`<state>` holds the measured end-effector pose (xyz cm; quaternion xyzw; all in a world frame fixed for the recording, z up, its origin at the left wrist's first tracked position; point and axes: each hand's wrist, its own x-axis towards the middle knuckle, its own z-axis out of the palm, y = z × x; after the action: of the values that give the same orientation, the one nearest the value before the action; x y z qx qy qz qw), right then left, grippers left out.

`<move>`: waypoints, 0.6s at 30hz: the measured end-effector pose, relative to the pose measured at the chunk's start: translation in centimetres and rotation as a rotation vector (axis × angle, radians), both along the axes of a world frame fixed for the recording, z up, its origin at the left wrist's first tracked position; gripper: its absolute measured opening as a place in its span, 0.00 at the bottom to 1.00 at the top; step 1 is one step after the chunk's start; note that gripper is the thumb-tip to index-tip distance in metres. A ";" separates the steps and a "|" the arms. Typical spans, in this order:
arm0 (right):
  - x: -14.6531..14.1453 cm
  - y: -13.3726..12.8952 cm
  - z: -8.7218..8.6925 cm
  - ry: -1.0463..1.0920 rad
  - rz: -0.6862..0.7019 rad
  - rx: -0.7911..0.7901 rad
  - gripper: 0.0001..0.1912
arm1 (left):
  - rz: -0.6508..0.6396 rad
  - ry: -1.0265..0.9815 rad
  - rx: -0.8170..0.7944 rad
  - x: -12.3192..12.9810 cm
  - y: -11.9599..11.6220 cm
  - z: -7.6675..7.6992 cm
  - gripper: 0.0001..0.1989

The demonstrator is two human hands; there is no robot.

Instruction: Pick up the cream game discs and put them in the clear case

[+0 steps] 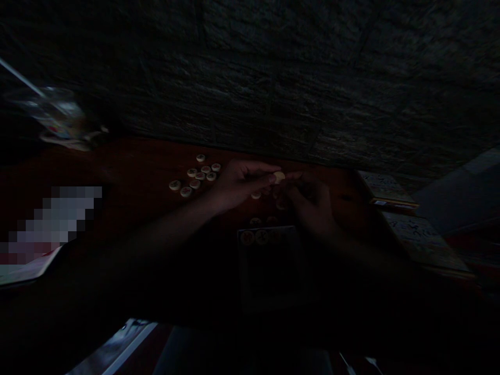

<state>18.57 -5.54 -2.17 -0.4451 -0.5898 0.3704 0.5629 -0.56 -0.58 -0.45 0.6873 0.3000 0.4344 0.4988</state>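
My left hand (240, 185) is closed, thumb and fingers pinching a pale round xiangqi piece (278, 177). Close by on the right, my right hand (314, 200) has its fingers curled; darkness hides what they hold, if anything. A xiangqi piece (255, 196) shows below my left fingers, and another (281, 205) lies by my right fingertips. Nearer me stands an open box (241, 271) with a row of pieces along its far end, one of them a red-marked piece (247, 238). Just beyond the box is a dim piece (255, 222).
Several loose xiangqi pieces (200, 176) are scattered left of my hands on the dark wooden table (136, 161). A stone wall (250, 94) rises behind. At far left stands a clear cup (64, 117) with a straw. Two flat boxes or books (424, 239) lie at right.
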 end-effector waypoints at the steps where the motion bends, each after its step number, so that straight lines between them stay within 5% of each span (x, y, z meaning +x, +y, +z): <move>1: 0.0 0.0 0.0 0.008 0.000 0.004 0.15 | -0.006 -0.004 0.000 0.0 0.0 0.0 0.19; 9: -0.3 0.0 0.4 -0.034 -0.019 0.010 0.21 | -0.150 -0.033 -0.033 0.0 -0.2 0.0 0.20; 18: -0.3 -0.3 0.6 -0.064 -0.005 0.005 0.22 | -0.114 -0.015 -0.086 0.2 -0.4 0.2 0.17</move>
<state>18.27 -5.83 -1.58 -0.4566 -0.6075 0.3530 0.5458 -0.36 -1.00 -0.21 0.6779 0.2750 0.3972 0.5541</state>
